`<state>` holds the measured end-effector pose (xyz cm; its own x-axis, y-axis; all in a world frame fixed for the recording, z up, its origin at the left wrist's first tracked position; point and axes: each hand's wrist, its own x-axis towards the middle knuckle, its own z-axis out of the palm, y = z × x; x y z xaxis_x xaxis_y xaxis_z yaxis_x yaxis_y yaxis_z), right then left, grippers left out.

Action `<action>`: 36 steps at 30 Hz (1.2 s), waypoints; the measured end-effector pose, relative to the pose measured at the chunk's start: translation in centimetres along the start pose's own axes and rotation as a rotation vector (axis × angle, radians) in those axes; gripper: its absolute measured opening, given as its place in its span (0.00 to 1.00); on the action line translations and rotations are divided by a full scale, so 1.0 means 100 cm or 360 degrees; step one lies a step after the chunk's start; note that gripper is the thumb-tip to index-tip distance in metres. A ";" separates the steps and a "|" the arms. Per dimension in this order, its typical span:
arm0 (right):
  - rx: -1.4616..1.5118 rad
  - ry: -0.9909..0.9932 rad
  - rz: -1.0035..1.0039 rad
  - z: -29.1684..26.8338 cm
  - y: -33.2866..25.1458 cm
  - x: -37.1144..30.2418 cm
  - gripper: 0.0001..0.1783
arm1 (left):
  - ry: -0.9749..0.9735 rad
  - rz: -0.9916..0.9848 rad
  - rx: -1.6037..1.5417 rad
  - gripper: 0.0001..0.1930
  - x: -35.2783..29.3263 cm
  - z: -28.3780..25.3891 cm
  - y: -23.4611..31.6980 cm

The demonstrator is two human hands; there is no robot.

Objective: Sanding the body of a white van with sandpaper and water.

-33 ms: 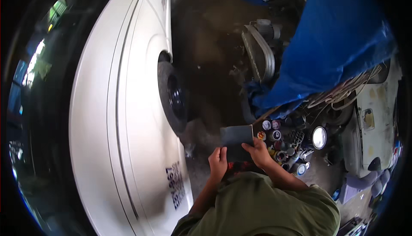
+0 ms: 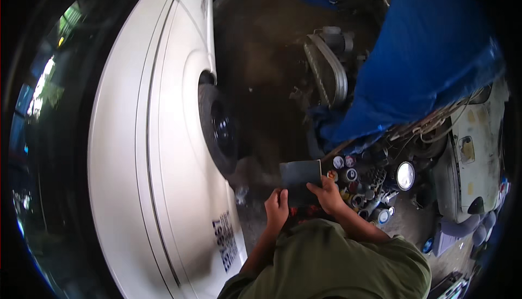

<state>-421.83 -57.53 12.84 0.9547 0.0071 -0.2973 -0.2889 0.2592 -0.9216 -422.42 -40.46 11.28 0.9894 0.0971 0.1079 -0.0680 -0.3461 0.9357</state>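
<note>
In front of my body I hold a dark grey rectangular sheet (image 2: 300,175) that looks like sandpaper, with a thin pale edge along its right side. My left hand (image 2: 276,204) is closed at its lower left corner, thumb up. On the right side my right hand (image 2: 327,193) pinches the sheet, its thumb lying on the face and the fingers hidden behind. The lower part of the sheet is dark and hard to make out. To the left stands a white vehicle (image 2: 128,152) with a black wheel (image 2: 217,128).
Paint cans (image 2: 350,175) and bottles crowd the floor just right of my hands. Beyond them hangs a blue tarp (image 2: 418,70) over coiled cable. A belt-driven machine (image 2: 329,70) stands ahead. At far right is a pale, patched vehicle panel (image 2: 473,157).
The view has shifted very slightly, so the surroundings sit a little differently. Both hands keep the same hold on the sheet.
</note>
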 end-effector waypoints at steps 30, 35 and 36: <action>0.0026 0.0186 0.0007 -0.058 -0.291 0.664 0.12 | -0.1146 -0.0844 -0.0686 0.03 0.738 0.171 -0.003; -0.0130 0.0146 0.0005 -0.049 -0.299 0.778 0.17 | -0.1134 -0.0656 -0.0871 0.07 0.863 0.182 -0.040; -0.0112 0.0139 0.0170 -0.041 -0.330 0.797 0.17 | -0.1166 -0.0474 -0.0740 0.08 0.898 0.184 -0.049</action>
<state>-336.49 -69.47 18.50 0.9095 -0.0537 -0.4122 -0.3955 0.1933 -0.8979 -330.90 -47.21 10.25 0.7975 -0.5487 -0.2508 0.3151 0.0243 0.9487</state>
